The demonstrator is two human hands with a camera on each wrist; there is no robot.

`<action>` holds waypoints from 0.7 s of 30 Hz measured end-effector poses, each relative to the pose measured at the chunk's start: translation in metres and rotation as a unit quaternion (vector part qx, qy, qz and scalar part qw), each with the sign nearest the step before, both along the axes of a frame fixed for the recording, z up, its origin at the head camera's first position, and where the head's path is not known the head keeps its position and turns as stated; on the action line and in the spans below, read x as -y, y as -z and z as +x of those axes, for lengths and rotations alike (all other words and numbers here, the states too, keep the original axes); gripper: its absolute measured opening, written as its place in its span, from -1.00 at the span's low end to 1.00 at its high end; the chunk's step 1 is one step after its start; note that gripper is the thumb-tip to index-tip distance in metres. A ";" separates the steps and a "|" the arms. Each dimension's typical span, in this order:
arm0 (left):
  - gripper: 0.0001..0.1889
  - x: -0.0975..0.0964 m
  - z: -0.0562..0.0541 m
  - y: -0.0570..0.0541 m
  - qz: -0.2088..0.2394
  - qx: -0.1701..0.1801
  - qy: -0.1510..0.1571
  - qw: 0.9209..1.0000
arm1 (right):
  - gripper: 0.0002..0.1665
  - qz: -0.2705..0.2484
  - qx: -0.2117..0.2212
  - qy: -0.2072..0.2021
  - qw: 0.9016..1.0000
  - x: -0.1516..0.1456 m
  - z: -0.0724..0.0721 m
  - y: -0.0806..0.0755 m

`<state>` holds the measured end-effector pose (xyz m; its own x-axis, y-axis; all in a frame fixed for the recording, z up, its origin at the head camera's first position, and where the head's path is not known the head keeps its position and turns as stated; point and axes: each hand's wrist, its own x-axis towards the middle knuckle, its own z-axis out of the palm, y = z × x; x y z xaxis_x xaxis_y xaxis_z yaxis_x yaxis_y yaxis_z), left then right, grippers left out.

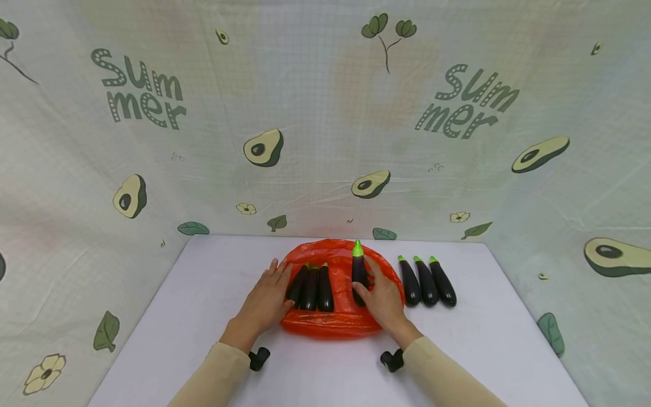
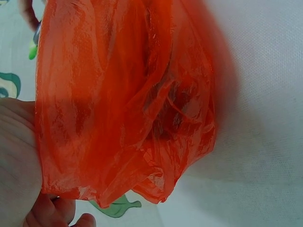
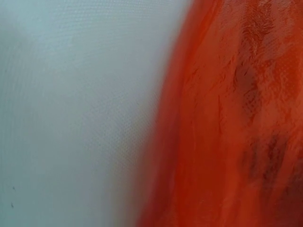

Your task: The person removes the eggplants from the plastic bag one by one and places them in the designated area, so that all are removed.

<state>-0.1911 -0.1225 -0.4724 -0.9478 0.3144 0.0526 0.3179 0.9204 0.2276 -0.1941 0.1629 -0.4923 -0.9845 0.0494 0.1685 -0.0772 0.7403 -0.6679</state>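
Observation:
A red plastic bag [image 1: 343,322] lies spread on the table, its mouth wide. Inside its left part, three dark eggplants [image 1: 310,291] stand side by side. My right hand [image 1: 383,299] grips another eggplant [image 1: 359,270] between thumb and fingers, over the bag's right part, bright green cap pointing away. The left hand [image 1: 264,299] rests at the bag's left rim, fingers fairly straight. From the left wrist, the bag [image 2: 109,104] covers part of that hand [image 2: 16,156]. Only the bag's side [image 3: 227,123] and white surface show from the right wrist; that hand is out of frame.
Three more eggplants [image 1: 427,282] lie in a row on the white table [image 1: 483,339], just right of the bag. A printed cloth [image 1: 315,102] with avocados and lettering hangs behind and along both sides.

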 end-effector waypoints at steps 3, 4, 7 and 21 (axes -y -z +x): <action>0.00 -0.001 0.000 -0.001 -0.001 0.009 -0.002 1.000 | -0.09 -0.001 0.002 0.003 1.000 -0.002 0.000 -0.001; -0.01 -0.001 -0.001 -0.001 0.000 0.010 -0.002 1.000 | -0.09 -0.001 0.002 0.004 1.000 -0.002 0.000 -0.002; 0.00 -0.001 -0.001 -0.002 -0.003 0.015 -0.003 1.000 | -0.09 -0.004 -0.004 0.004 1.000 -0.004 -0.001 -0.003; 0.00 -0.001 -0.001 -0.003 -0.013 0.006 -0.005 1.000 | -0.08 -0.002 -0.032 0.002 0.999 -0.019 -0.003 -0.015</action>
